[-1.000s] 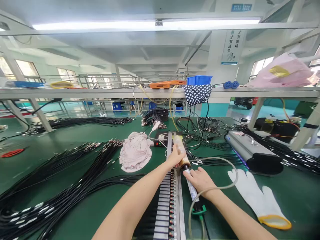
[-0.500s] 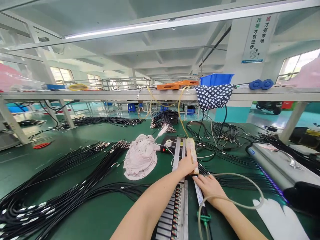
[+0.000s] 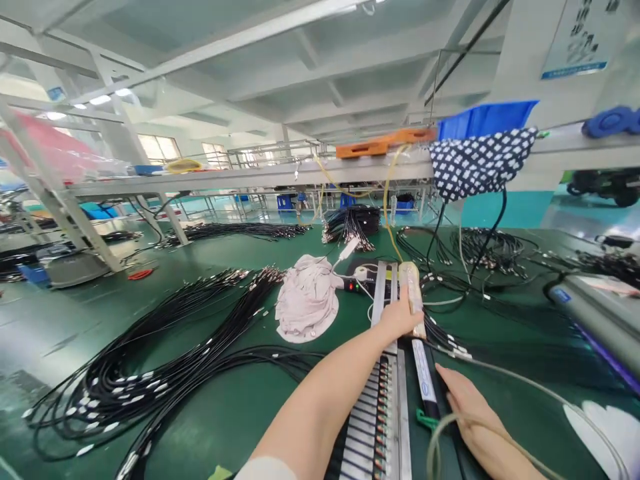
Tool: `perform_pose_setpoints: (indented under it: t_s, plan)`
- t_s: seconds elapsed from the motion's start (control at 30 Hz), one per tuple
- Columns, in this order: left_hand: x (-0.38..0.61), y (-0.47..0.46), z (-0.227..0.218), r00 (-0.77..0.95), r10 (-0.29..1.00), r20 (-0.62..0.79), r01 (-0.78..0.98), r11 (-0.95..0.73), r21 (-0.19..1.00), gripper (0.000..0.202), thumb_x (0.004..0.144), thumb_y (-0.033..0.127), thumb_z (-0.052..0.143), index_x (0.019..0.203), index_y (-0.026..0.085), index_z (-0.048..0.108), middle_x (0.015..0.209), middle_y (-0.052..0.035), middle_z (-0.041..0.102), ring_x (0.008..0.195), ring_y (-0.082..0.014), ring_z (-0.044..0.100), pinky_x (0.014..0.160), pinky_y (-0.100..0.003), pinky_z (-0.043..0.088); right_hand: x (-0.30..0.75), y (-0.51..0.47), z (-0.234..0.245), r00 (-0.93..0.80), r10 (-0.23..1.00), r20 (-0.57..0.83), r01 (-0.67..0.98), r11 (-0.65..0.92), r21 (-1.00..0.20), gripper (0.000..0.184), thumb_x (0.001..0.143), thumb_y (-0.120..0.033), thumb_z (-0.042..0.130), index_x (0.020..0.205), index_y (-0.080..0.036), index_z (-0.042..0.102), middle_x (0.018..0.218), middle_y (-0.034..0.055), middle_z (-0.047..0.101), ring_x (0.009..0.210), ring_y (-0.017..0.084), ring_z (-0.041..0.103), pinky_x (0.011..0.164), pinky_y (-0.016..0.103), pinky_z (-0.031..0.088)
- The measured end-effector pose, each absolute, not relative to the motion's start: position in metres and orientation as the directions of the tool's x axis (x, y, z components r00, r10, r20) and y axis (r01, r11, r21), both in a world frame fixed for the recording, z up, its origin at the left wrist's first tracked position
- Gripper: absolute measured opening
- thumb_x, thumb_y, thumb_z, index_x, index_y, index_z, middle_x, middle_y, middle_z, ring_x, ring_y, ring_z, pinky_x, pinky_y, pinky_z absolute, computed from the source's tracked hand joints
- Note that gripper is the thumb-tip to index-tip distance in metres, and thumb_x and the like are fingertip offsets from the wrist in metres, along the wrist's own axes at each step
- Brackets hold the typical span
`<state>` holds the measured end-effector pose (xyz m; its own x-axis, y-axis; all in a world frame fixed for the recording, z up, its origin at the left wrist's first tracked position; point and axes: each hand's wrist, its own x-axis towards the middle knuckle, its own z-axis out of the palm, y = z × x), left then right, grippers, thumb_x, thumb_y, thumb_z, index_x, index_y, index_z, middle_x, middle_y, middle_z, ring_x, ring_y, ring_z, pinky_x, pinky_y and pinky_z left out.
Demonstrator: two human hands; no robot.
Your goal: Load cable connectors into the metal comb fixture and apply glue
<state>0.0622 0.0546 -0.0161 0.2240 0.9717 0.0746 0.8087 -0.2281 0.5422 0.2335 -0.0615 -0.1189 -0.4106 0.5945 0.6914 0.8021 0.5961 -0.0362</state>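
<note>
My left hand (image 3: pixel 403 319) is closed on a yellowish tape-wrapped bar (image 3: pixel 411 283) that lies along the right side of a metal fixture (image 3: pixel 403 413). The fixture's lower part holds a row of black cable ends with small coloured wire tips. Just below the bar lies a black stick (image 3: pixel 424 377) with a white label and a green clip. To its right my right hand (image 3: pixel 470 400) is apart from the bar, fingers stretched out and holding nothing that I can see. A clear hose (image 3: pixel 480 420) passes over this hand.
Bundles of black cables (image 3: pixel 165 360) spread over the green table at left. A crumpled pale cloth (image 3: pixel 307 300) lies beside a black box (image 3: pixel 367 280) with lit indicators. At right are a white glove (image 3: pixel 600 433) and a grey machine (image 3: pixel 600 313); a shelf (image 3: pixel 240 180) spans the back.
My right hand has pulled away from the bar and stick, down and to the right. My left hand keeps its grip on the bar. The whole view has turned and tilted somewhat.
</note>
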Motion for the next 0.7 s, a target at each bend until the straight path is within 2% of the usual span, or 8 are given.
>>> perform_pose_setpoints:
  t_s: [0.07,0.17,0.3,0.4,0.53,0.63,0.7]
  plan:
    - [0.061,0.055,-0.018,0.224,0.973,0.06,0.806,-0.22,0.549,0.079,0.082,0.044,0.049,0.145,0.017,0.011,0.109,-0.0158,0.064,0.099,-0.0312,0.062,0.081,-0.037,0.045,0.236,-0.105,-0.113,-0.398,0.66,0.637,0.802,0.587,-0.107,0.038,0.09,-0.022,0.04,0.126,-0.02,0.052,0.117,0.0089,0.064,0.104,0.022,0.062,0.078,0.034,0.057]
    - [0.061,0.055,-0.02,0.226,0.973,0.037,0.798,-0.207,0.567,0.078,0.084,0.046,0.048,0.146,0.021,0.007,0.119,-0.0163,0.058,0.104,-0.0322,0.059,0.084,-0.039,0.044,0.238,-0.168,-0.091,-0.469,0.687,0.555,0.763,0.631,-0.137,0.039,0.089,-0.025,0.044,0.127,-0.027,0.052,0.121,0.0055,0.062,0.102,0.021,0.063,0.076,0.031,0.058]
    - [0.058,0.051,-0.019,0.218,0.975,0.044,0.757,-0.197,0.623,0.077,0.084,0.045,0.05,0.145,0.021,0.011,0.134,-0.0194,0.041,0.11,-0.0318,0.055,0.091,-0.041,0.041,0.239,-0.22,-0.047,-0.544,0.635,0.548,0.718,0.69,-0.087,0.035,0.089,-0.027,0.045,0.122,-0.028,0.056,0.109,0.0022,0.068,0.088,0.019,0.067,0.068,0.03,0.059]
    - [0.043,0.042,-0.016,0.218,0.972,0.087,0.696,-0.217,0.685,0.073,0.084,0.038,0.054,0.144,0.022,0.015,0.137,-0.0155,0.035,0.115,-0.0282,0.051,0.097,-0.039,0.039,0.229,-0.222,-0.004,-0.547,0.642,0.537,0.702,0.701,-0.123,0.028,0.091,-0.029,0.046,0.115,-0.028,0.059,0.095,-0.0002,0.071,0.077,0.015,0.068,0.062,0.025,0.057]
    - [0.0,0.029,-0.012,0.199,0.974,0.105,0.631,-0.209,0.747,0.069,0.082,0.025,0.059,0.141,0.028,0.023,0.137,-0.0088,0.036,0.111,-0.0225,0.052,0.101,-0.037,0.037,0.195,-0.184,0.044,-0.62,0.616,0.486,0.649,0.751,-0.124,0.024,0.091,-0.025,0.044,0.107,-0.025,0.063,0.089,0.001,0.072,0.07,0.015,0.068,0.058,0.026,0.054]
    - [-0.035,0.03,-0.011,0.16,0.987,0.025,0.607,-0.118,0.786,0.049,0.086,0.028,0.058,0.132,0.021,0.04,0.129,-0.0089,0.046,0.107,-0.0217,0.053,0.095,-0.042,0.043,0.169,-0.137,0.056,-0.65,0.67,0.358,0.656,0.733,-0.182,0.026,0.09,-0.021,0.041,0.099,-0.024,0.066,0.089,0.0013,0.072,0.07,0.016,0.067,0.06,0.026,0.052]
    - [-0.051,0.037,-0.013,0.139,0.987,-0.079,0.584,-0.017,0.812,0.037,0.089,0.033,0.054,0.122,0.016,0.049,0.121,-0.0091,0.053,0.103,-0.0212,0.056,0.087,-0.042,0.049,0.158,-0.104,0.053,-0.6,0.751,0.274,0.732,0.654,-0.189,0.027,0.087,-0.02,0.042,0.095,-0.024,0.067,0.092,0.0013,0.072,0.077,0.018,0.068,0.066,0.028,0.051]
